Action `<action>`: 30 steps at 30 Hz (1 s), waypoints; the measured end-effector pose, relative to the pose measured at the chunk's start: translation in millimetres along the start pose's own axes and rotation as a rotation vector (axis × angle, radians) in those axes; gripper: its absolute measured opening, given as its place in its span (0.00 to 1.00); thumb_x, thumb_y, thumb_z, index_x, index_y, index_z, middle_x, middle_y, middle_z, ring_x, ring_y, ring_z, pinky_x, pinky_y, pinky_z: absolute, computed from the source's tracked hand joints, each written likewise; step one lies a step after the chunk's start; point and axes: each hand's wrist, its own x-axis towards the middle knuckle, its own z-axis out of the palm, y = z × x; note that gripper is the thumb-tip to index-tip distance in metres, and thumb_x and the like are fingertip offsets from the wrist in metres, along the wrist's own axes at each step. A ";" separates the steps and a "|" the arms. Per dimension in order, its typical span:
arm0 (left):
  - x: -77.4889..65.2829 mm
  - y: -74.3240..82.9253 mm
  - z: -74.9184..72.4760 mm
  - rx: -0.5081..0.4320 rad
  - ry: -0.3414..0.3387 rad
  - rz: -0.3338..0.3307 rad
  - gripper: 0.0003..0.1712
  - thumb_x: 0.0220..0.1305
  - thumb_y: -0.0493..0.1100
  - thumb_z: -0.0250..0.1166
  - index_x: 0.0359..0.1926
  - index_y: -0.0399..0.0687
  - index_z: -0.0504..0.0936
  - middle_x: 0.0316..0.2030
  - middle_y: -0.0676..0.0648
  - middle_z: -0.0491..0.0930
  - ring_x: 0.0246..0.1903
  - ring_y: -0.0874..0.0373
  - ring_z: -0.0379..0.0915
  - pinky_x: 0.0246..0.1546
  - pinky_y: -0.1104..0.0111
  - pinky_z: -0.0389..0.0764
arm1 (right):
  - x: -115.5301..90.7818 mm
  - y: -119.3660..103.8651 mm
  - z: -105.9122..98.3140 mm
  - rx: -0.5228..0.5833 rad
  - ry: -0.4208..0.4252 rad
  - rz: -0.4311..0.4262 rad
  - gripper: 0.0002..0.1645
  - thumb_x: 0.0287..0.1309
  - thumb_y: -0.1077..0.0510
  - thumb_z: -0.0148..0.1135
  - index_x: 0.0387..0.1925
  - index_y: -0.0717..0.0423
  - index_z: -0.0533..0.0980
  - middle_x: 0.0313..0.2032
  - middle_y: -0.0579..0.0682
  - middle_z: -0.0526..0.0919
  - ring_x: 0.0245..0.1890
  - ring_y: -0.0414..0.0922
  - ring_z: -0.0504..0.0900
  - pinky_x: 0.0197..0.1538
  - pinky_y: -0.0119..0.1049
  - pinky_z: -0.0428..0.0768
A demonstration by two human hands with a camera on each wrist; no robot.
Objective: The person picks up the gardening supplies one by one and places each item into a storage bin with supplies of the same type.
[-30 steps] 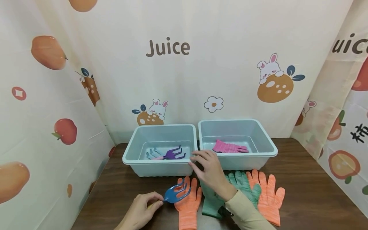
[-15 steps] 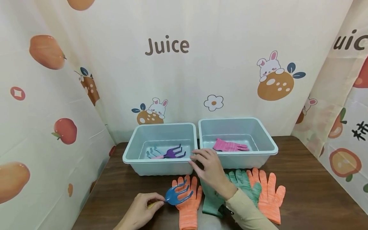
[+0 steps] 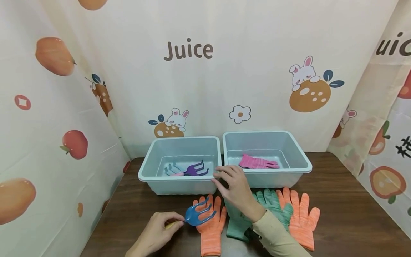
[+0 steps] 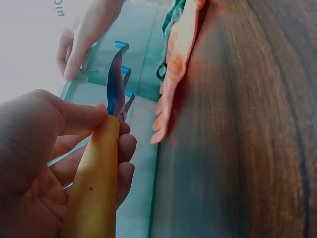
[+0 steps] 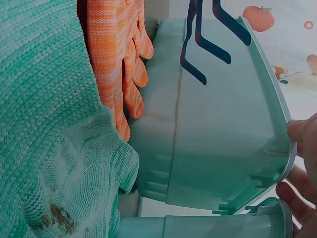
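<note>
My left hand [image 3: 157, 230] pinches the yellow handle of a small hand rake [image 3: 193, 215] between thumb and fingers. Its blue three-tined head is held over an orange glove [image 3: 210, 237] lying on the table. At the near right corner of the left plastic bin [image 3: 179, 179], my right hand [image 3: 236, 189] grips the rim, thumb in front and fingers over the edge. Inside that bin lies a rake with a purple head [image 3: 192, 170] and a pink handle, beside light blue tines [image 3: 173, 168]. The right wrist view shows the thumb [image 5: 301, 130] at the bin's rim.
The right bin [image 3: 298, 170] holds a pink glove [image 3: 257, 162] and stands close beside the left one. Green gloves [image 3: 273, 205] and another orange glove [image 3: 302, 225] lie before it, partly under my right forearm. A printed curtain [image 3: 205, 82] hangs behind the dark wooden table [image 3: 346, 214].
The blue rake head has shifted slightly right and turned a little in my left hand, showing more of the yellow handle. My right hand keeps its place at the bin corner.
</note>
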 end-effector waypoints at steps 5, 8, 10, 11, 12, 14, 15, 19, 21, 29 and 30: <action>0.3 1.9 -1.6 -0.007 -0.003 -0.016 0.06 0.73 0.49 0.70 0.44 0.60 0.92 0.41 0.59 0.91 0.40 0.72 0.82 0.42 0.73 0.83 | -0.1 0.4 0.0 -0.001 -0.006 0.007 0.13 0.54 0.57 0.83 0.41 0.52 0.89 0.48 0.52 0.90 0.50 0.53 0.84 0.57 0.55 0.79; 0.3 3.6 -2.5 -0.013 -0.006 -0.018 0.06 0.74 0.49 0.70 0.45 0.61 0.92 0.42 0.58 0.91 0.41 0.71 0.83 0.43 0.73 0.83 | -0.1 0.3 -0.3 0.000 -0.007 0.006 0.12 0.54 0.58 0.82 0.41 0.52 0.89 0.48 0.52 0.90 0.50 0.53 0.84 0.57 0.55 0.79; 0.2 5.3 -3.2 -0.013 -0.006 -0.017 0.06 0.74 0.49 0.70 0.45 0.61 0.92 0.42 0.58 0.92 0.41 0.71 0.83 0.43 0.73 0.83 | 0.0 0.7 -0.1 -0.001 -0.002 -0.001 0.13 0.53 0.58 0.83 0.41 0.52 0.89 0.48 0.52 0.90 0.50 0.53 0.84 0.56 0.55 0.80; 0.1 6.3 -3.7 -0.013 -0.005 -0.015 0.06 0.74 0.49 0.70 0.45 0.61 0.92 0.42 0.57 0.92 0.41 0.72 0.83 0.43 0.73 0.83 | 0.0 0.7 -0.2 -0.002 -0.003 0.000 0.13 0.54 0.58 0.83 0.41 0.52 0.89 0.48 0.52 0.90 0.50 0.53 0.84 0.56 0.55 0.79; 0.1 7.3 -4.1 -0.013 -0.002 -0.013 0.06 0.73 0.49 0.70 0.45 0.61 0.92 0.42 0.57 0.92 0.41 0.72 0.83 0.43 0.73 0.83 | 0.0 0.9 -0.1 -0.002 -0.002 -0.001 0.13 0.53 0.58 0.83 0.41 0.52 0.89 0.48 0.52 0.90 0.50 0.53 0.84 0.56 0.55 0.79; 0.1 9.5 -5.0 -0.012 0.005 -0.004 0.06 0.73 0.49 0.70 0.45 0.60 0.92 0.41 0.56 0.92 0.40 0.72 0.82 0.42 0.73 0.83 | -0.1 1.4 0.1 -0.006 0.000 -0.001 0.13 0.53 0.58 0.83 0.41 0.52 0.89 0.48 0.52 0.90 0.50 0.53 0.84 0.56 0.55 0.79; 0.1 10.6 -5.5 -0.012 0.009 -0.002 0.06 0.73 0.48 0.70 0.44 0.59 0.92 0.41 0.56 0.92 0.39 0.72 0.82 0.41 0.73 0.83 | 0.0 1.6 0.2 -0.007 0.003 -0.004 0.13 0.53 0.58 0.83 0.41 0.52 0.89 0.48 0.52 0.90 0.50 0.53 0.84 0.56 0.55 0.79; 0.0 13.2 -6.0 -0.010 0.024 0.004 0.06 0.73 0.48 0.70 0.44 0.59 0.92 0.41 0.56 0.92 0.37 0.71 0.81 0.40 0.73 0.82 | -0.6 2.2 0.9 -0.005 0.009 -0.008 0.13 0.52 0.59 0.83 0.40 0.52 0.89 0.47 0.52 0.90 0.49 0.53 0.84 0.55 0.55 0.80; -0.5 13.5 -5.7 -0.011 0.026 0.002 0.05 0.73 0.49 0.70 0.44 0.60 0.92 0.41 0.55 0.92 0.37 0.72 0.80 0.39 0.73 0.82 | -1.0 2.2 1.4 -0.001 0.007 -0.008 0.13 0.53 0.59 0.83 0.40 0.52 0.89 0.47 0.53 0.90 0.49 0.53 0.84 0.56 0.55 0.80; -2.0 15.2 -5.9 -0.011 0.024 0.015 0.05 0.73 0.49 0.70 0.44 0.62 0.92 0.42 0.55 0.92 0.38 0.72 0.82 0.41 0.73 0.83 | -2.3 1.3 1.2 -0.004 -0.003 0.005 0.12 0.54 0.58 0.82 0.41 0.50 0.89 0.48 0.52 0.90 0.50 0.52 0.84 0.57 0.53 0.79; -1.8 15.8 -6.6 -0.006 0.024 0.014 0.05 0.73 0.49 0.70 0.44 0.62 0.92 0.42 0.55 0.92 0.38 0.72 0.81 0.41 0.73 0.83 | -2.5 1.4 1.3 -0.004 -0.002 0.004 0.12 0.54 0.58 0.82 0.41 0.50 0.89 0.48 0.52 0.90 0.50 0.52 0.84 0.56 0.53 0.79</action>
